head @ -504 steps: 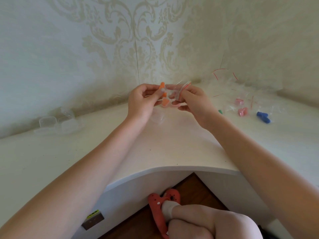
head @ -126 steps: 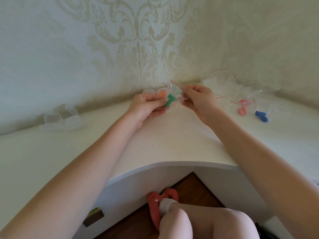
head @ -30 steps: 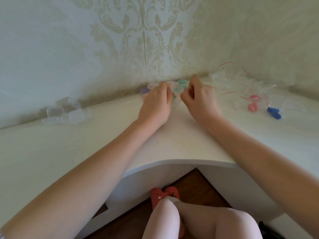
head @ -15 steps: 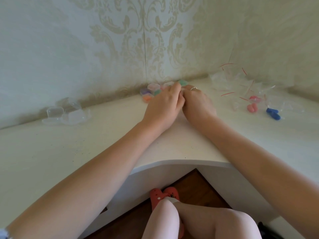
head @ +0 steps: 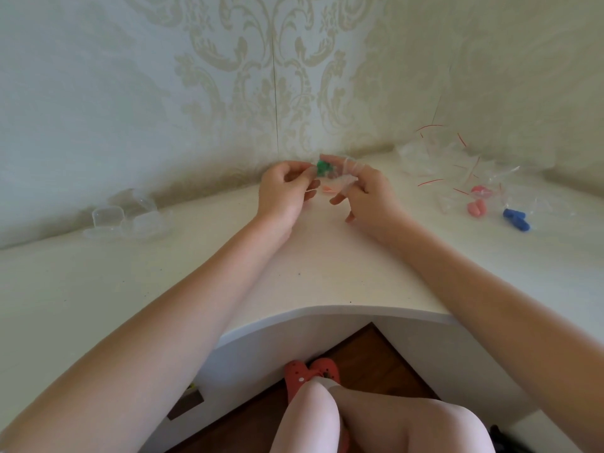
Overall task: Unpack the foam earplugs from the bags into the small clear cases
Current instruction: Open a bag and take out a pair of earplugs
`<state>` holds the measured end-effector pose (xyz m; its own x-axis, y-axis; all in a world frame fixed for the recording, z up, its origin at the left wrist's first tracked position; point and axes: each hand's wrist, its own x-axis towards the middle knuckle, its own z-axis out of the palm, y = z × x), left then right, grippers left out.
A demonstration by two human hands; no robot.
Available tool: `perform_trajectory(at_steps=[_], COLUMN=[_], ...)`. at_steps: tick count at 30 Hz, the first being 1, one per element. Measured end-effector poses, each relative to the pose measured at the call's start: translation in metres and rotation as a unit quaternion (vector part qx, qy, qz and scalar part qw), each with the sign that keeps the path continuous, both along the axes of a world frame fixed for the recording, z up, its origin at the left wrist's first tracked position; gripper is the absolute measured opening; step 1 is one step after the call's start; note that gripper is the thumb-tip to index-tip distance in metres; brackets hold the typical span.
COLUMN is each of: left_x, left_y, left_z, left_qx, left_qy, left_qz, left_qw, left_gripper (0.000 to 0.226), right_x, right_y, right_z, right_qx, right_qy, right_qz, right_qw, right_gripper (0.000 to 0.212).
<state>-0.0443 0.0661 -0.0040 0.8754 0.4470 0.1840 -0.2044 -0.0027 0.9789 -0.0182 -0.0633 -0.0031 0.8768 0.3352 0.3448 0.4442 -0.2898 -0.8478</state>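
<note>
Head view, looking down past two bare knees and red shoes to a white corner desk. Both forearms reach forward and the hands meet near the far corner. Left hand has its fingers curled, pinching the edge of a small clear case raised between the hands. Right hand pinches the same case from the other side with thumb and forefinger, its other fingers loosely spread. One green earplug shows inside the case. Just below it, between the hands, one orange earplug shows. Left of the left hand, empty clear cases lie clustered; their count is unclear. Right of the right hand lie two pink earplugs, another pink one, and two blue earplugs. Beyond those, a heap of clear bags with red strips rests by the wall.
</note>
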Motion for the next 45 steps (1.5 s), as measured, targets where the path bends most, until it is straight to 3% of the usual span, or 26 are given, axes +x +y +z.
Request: perform_trajectory(at_steps=[6,10,17,25,29,34,39,45], left_x=[-0.002,-0.003,-0.007,-0.009,-0.006,-0.006,-0.009,-0.007], left_y=[0.0,0.002,-0.002,0.0,0.002,0.005,0.002,0.0], left_z=[0.001,0.003,0.007,0.008,0.007,0.008,0.006,0.007], left_qx=[-0.1,-0.121,-0.134,-0.196,-0.169,-0.154,-0.024,-0.048], left_qy=[0.027,0.016,0.008,0.023,0.032,0.026,0.016,0.021], left_qz=[-0.061,-0.081,-0.112,-0.096,-0.078,-0.063,-0.048,-0.046], left_qw=[0.993,0.989,0.985,0.976,0.982,0.986,0.998,0.998], left_gripper=[0.011,0.013,0.014,0.016,0.018,0.023,0.03,0.023], right_x=[-0.002,0.002,0.004,0.003,0.002,0.001,0.004,0.005], right_y=[-0.002,-0.003,-0.003,-0.002,-0.004,-0.002,-0.004,-0.003], right_z=[0.005,0.002,0.0,0.002,0.002,-0.001,-0.002,0.001], right_qx=[0.073,0.074,0.056,0.082,0.083,0.018,0.004,0.018], right_qy=[0.061,0.033,0.03,0.059,0.057,0.028,0.011,0.009], right_qz=[0.03,-0.006,0.014,0.062,0.048,0.07,0.063,0.049], right_qw=[0.995,0.997,0.998,0.993,0.994,0.997,0.998,0.999], right_gripper=[0.03,0.017,0.027,0.022,0.025,0.026,0.017,0.015])
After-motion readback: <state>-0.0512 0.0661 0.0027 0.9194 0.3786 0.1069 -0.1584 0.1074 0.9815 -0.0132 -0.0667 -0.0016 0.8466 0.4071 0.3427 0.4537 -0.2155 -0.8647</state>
